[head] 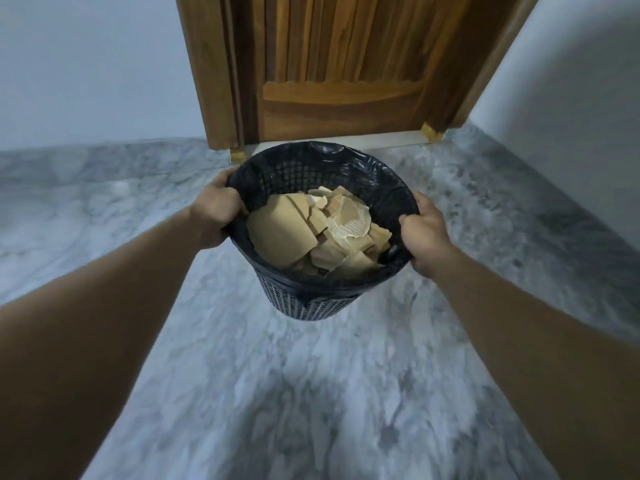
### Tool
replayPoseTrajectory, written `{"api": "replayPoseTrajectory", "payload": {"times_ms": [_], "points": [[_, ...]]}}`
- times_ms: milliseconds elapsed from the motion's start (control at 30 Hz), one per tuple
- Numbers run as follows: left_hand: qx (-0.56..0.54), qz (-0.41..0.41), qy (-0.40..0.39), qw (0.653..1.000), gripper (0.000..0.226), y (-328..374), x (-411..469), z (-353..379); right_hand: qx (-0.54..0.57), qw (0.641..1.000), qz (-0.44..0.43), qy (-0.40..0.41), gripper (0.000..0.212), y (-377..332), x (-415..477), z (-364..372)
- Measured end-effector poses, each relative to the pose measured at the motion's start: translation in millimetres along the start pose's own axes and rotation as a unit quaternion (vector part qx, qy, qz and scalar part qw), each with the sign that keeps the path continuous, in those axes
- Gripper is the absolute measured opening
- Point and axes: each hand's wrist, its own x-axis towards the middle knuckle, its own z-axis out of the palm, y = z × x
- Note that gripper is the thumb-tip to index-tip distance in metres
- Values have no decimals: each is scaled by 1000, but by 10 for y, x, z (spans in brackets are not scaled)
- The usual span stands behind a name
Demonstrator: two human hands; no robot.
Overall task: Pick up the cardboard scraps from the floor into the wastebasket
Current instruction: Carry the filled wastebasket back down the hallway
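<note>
A dark mesh wastebasket (311, 303) lined with a black plastic bag sits in the middle of the view, held up off the floor. Several tan and pale cardboard scraps (284, 233) fill it. My left hand (214, 211) grips the basket's left rim. My right hand (427, 233) grips the right rim, thumb hooked over the edge. No scraps show on the floor around it.
Grey marbled floor (311, 393) spreads below and to both sides. A closed wooden door (339, 71) with its frame stands straight ahead behind the basket. Pale walls (86, 71) rise on the left and right.
</note>
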Motion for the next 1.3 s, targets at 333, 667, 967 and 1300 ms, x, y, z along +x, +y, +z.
{"api": "replayPoseTrajectory", "payload": {"times_ms": [333, 667, 967, 1300], "points": [[-21, -33, -5, 999, 74, 2699, -1107, 705, 25, 998, 55, 19, 40, -2462, -602, -1441], [184, -32, -111, 976, 12, 5409, -1859, 2661, 89, 989, 63, 102, 44, -4251, -1220, -3954], [45, -12, -313, 949, 42, 6231, -2603, 4461, 117, 960, 54, 248, 58, -4940, -1996, -5767], [107, 19, -585, 804, 47, 6478, -4377, 5858, 173, 837, 94, 511, 40, -4944, -3929, -6906]]}}
